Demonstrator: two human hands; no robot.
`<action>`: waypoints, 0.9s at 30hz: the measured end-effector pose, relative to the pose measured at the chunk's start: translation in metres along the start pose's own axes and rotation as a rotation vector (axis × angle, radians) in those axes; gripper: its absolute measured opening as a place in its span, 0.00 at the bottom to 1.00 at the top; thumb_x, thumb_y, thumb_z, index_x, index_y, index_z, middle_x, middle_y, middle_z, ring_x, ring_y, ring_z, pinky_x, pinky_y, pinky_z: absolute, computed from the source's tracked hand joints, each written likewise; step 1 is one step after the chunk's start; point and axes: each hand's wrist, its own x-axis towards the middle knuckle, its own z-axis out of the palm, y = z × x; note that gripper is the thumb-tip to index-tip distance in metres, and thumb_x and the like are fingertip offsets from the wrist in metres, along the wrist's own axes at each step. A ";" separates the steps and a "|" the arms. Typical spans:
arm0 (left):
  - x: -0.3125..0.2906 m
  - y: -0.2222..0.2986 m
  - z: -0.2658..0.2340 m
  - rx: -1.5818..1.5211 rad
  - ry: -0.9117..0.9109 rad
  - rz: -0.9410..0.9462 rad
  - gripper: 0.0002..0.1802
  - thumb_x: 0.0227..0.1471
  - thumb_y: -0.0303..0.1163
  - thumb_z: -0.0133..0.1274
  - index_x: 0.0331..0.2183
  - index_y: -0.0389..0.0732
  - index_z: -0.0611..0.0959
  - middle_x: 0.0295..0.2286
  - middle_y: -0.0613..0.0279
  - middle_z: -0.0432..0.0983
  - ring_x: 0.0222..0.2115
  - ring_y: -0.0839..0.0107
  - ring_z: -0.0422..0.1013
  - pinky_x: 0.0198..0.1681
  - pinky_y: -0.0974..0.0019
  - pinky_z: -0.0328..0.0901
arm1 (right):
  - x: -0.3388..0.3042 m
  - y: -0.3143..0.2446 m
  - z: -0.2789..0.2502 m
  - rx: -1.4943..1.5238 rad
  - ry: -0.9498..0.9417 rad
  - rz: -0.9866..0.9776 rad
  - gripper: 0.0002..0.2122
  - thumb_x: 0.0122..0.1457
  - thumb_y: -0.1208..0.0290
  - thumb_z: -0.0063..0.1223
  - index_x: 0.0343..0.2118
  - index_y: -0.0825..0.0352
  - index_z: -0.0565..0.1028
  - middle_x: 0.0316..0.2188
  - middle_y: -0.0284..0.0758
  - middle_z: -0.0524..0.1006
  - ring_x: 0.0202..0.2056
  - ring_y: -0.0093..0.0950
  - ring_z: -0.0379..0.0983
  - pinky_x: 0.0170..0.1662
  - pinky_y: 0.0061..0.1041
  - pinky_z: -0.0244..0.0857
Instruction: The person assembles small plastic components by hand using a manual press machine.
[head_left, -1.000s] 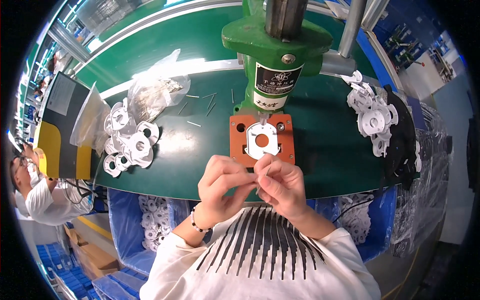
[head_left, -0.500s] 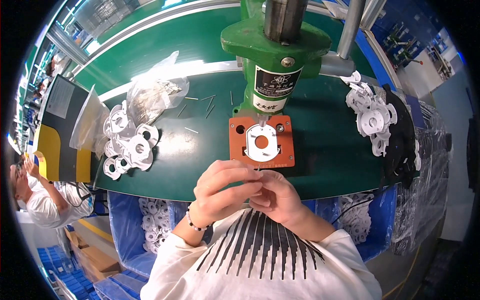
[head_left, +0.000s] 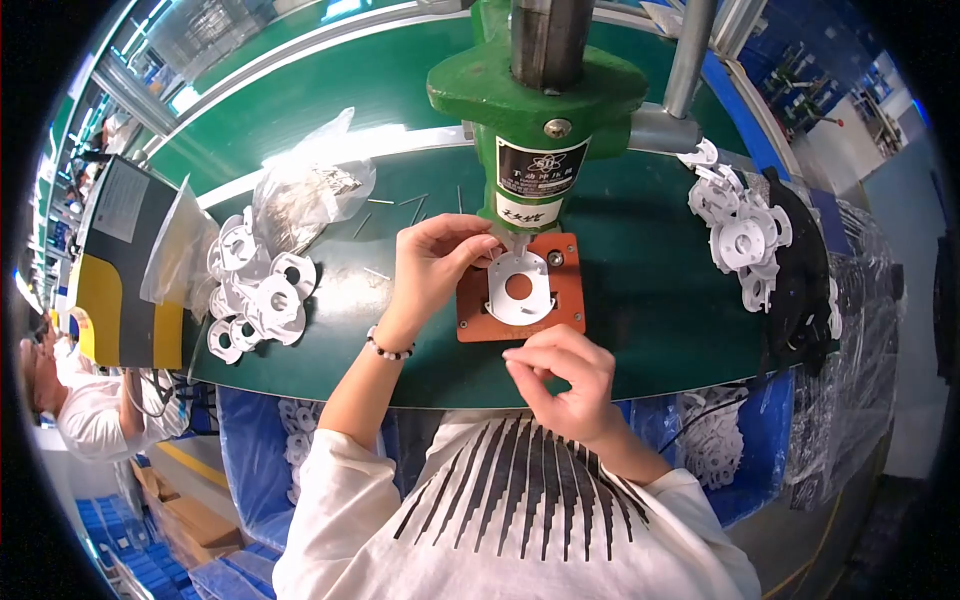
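Left hand pinched at the fixture's upper-left; right hand half-curled in front of it.
Left hand: thumb and index nearly closed, tips by the upper-left edge of the flat white plastic plate with a round centre hole; can't tell if they grip a thin pin or touch the plate. Right hand: thumb and index tips close, loop between them, just off the near edge of the rectangular orange fixture block; grip unclear. Plate sits on the block, under the green cast-metal press. Thin silvery metal pins lie left on the dark green tabletop.
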 end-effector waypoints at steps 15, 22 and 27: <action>-0.006 0.004 0.009 0.320 -0.062 0.134 0.09 0.41 0.18 0.57 0.29 0.31 0.76 0.28 0.59 0.78 0.31 0.76 0.74 0.32 0.74 0.71 | 0.006 0.021 0.002 -0.437 0.084 -0.232 0.08 0.40 0.76 0.59 0.27 0.64 0.75 0.29 0.31 0.73 0.36 0.30 0.70 0.49 0.38 0.56; -0.009 0.003 0.012 0.543 -0.042 0.253 0.08 0.38 0.22 0.59 0.27 0.35 0.80 0.24 0.57 0.77 0.24 0.71 0.75 0.27 0.74 0.69 | 0.005 0.023 0.003 -0.439 0.069 -0.233 0.08 0.41 0.75 0.59 0.27 0.63 0.75 0.32 0.30 0.72 0.38 0.30 0.69 0.50 0.39 0.54; -0.009 0.001 0.014 0.572 -0.008 0.309 0.08 0.37 0.22 0.60 0.26 0.37 0.81 0.22 0.58 0.76 0.20 0.70 0.73 0.24 0.72 0.67 | 0.004 0.023 0.003 -0.436 0.060 -0.233 0.07 0.41 0.75 0.59 0.27 0.63 0.75 0.32 0.30 0.72 0.38 0.30 0.69 0.51 0.39 0.54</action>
